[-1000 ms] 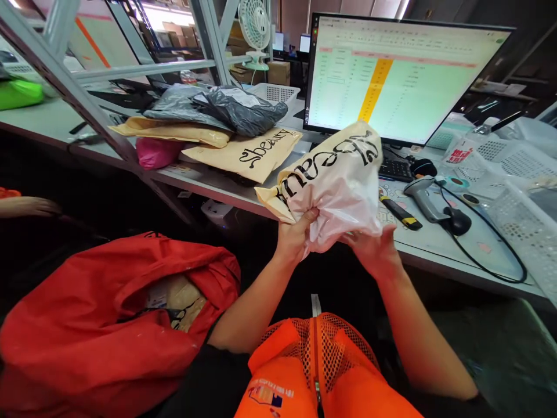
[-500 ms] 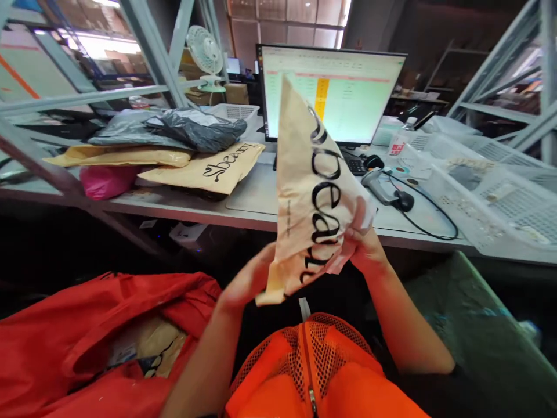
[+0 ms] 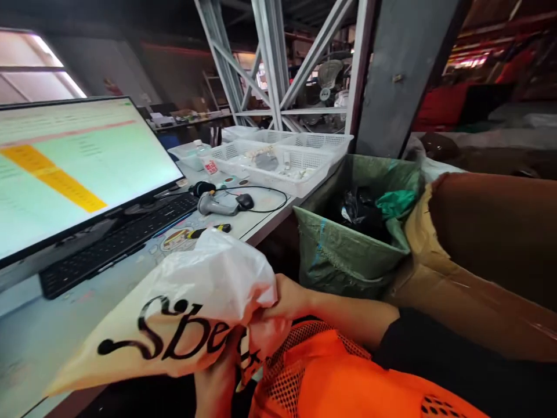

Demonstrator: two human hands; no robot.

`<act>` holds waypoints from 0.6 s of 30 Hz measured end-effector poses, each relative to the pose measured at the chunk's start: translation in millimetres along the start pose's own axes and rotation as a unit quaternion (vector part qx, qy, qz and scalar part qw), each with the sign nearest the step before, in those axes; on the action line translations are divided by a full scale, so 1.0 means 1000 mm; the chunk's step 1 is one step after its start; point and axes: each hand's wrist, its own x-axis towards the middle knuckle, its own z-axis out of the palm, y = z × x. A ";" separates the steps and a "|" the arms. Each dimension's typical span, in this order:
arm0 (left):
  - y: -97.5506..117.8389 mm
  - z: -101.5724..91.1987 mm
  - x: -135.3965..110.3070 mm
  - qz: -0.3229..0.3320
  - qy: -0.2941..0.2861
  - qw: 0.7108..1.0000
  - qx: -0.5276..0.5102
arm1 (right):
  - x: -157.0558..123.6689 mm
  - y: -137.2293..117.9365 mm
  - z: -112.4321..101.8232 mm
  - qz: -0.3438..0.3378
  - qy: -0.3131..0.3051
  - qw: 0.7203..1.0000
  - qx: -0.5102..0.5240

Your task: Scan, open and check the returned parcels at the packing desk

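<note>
A cream mailing bag [image 3: 126, 342] with large black lettering lies tilted in front of me, over the desk's front edge. White shiny plastic [image 3: 217, 273] covers its upper side; whether this belongs to the bag or is a separate piece I cannot tell. My right hand [image 3: 287, 297] is closed on the bag's bunched right end, fingers partly hidden in the folds. From below, my left hand [image 3: 220, 371] reaches against the bag's underside near the lettering and grips it there, its fingertips hidden by the material.
On the desk stand a monitor [image 3: 56, 174], a keyboard [image 3: 108, 249], a grey barcode scanner [image 3: 217, 204], a mouse [image 3: 245, 201] and a yellow-black cutter [image 3: 211, 230]. White baskets [image 3: 300, 174] are behind. Right of the desk are a green sack bin [image 3: 343, 249] and a large cardboard box [image 3: 491, 232].
My view has swung right, toward the bin and cardboard box. The mailing bag, upright before the monitor earlier, is now tipped over leftward and lower, with both hands still at it.
</note>
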 end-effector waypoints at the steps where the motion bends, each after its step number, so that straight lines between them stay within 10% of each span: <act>1: 0.002 0.009 0.005 0.011 -0.029 0.999 -0.008 | -0.006 -0.002 -0.010 -0.012 0.023 1.000 0.002; 5: 0.019 0.029 0.028 -0.007 -0.180 0.979 -0.098 | -0.018 -0.035 -0.071 -0.094 0.202 0.974 -0.036; 9: 0.024 0.014 0.039 -0.030 -0.252 0.946 -0.200 | -0.052 -0.112 -0.167 -0.262 0.488 0.829 -0.074; 14: -0.003 -0.013 0.025 -0.108 -0.226 0.956 -0.152 | -0.118 -0.179 -0.282 -0.518 0.531 0.667 -0.072; 18: -0.031 -0.020 0.010 -0.160 -0.183 0.962 -0.127 | -0.142 -0.172 -0.321 -0.597 0.498 0.628 -0.029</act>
